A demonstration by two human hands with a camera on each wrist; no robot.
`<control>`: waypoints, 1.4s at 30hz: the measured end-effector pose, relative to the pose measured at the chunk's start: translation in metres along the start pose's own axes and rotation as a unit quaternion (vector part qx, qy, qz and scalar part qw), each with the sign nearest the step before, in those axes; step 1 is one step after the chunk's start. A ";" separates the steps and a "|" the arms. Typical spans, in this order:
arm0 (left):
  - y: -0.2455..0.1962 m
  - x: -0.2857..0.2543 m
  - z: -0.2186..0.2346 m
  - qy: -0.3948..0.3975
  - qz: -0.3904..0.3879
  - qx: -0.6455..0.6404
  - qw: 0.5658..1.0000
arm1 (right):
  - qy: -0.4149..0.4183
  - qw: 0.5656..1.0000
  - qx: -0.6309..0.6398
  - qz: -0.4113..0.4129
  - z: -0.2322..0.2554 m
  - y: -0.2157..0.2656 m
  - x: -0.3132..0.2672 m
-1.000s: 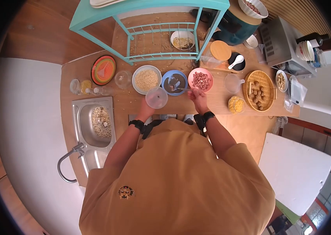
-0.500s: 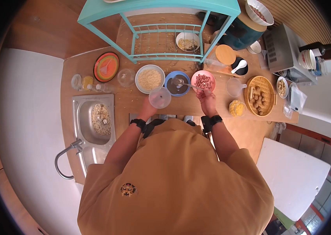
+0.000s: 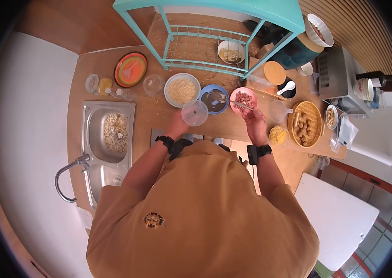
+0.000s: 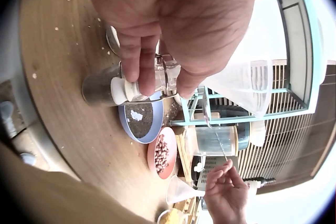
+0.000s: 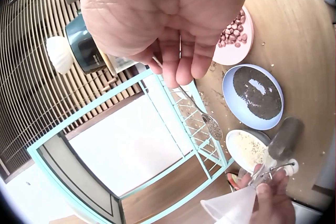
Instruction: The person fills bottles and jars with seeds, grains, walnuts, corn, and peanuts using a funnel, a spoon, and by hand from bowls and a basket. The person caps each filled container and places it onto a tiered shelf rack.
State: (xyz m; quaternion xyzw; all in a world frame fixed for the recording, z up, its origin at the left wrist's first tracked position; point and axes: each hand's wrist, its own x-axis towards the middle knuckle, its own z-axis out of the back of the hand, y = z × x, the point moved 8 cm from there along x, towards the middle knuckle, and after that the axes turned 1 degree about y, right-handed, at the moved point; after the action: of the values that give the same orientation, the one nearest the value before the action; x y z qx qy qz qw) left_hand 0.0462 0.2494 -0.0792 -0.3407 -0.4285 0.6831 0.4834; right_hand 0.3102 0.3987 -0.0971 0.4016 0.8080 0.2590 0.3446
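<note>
My left hand (image 3: 179,124) grips the neck of a swing-top glass bottle (image 4: 100,86), whose lower part looks dark with contents. A clear plastic funnel (image 5: 231,205) stands in the bottle's mouth, wide end up. Between the fingertips of my right hand (image 5: 173,24) is the handle of a metal spoon (image 5: 191,100); small dark seeds lie in its bowl. The spoon is raised, its bowl end pointing towards the funnel. Below is a blue bowl (image 5: 244,119) of dark seeds (image 5: 260,103), with a pale patch of bottom showing. Beside it stands a pink bowl (image 5: 233,56) of peanuts.
A white bowl (image 3: 166,92) of flakes is left of the blue bowl. Behind stands a turquoise rack (image 3: 205,65). Rightward are another funnel (image 3: 278,111), a cup of yellow grains (image 3: 278,135) and a wicker basket (image 3: 321,123) of walnuts. A sink (image 3: 128,120) lies left.
My right hand has lifted the spoon out of the blue bowl and moved right, near the pink bowl. The left hand still holds the bottle and funnel. The head view has shifted slightly.
</note>
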 end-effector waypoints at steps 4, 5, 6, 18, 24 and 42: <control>-0.003 0.001 0.001 0.005 0.021 -0.037 0.999 | 0.026 0.999 0.017 0.015 -0.030 0.026 -0.020; 0.000 0.001 0.001 0.002 0.025 -0.037 0.999 | 0.035 0.999 0.017 0.023 -0.039 0.033 -0.025; 0.002 0.001 0.001 0.002 0.022 -0.033 0.999 | 0.036 0.999 0.012 0.028 -0.049 0.038 -0.030; 0.002 0.000 0.003 -0.016 0.030 -0.023 0.999 | 0.144 0.883 -0.413 0.172 -0.149 0.052 -0.076; 0.011 0.000 -0.001 -0.024 -0.009 -0.030 0.999 | 0.206 0.806 -0.476 0.287 -0.170 0.080 -0.095; 0.012 0.001 -0.003 -0.013 -0.024 -0.008 1.000 | -0.009 0.830 -0.522 0.194 0.002 -0.013 -0.014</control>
State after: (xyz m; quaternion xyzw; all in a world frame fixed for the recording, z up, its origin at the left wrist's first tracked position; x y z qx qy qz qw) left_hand 0.0440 0.2492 -0.0912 -0.3255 -0.4480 0.6724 0.4912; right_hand 0.3113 0.3807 -0.1023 0.3129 0.4547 0.7001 0.4530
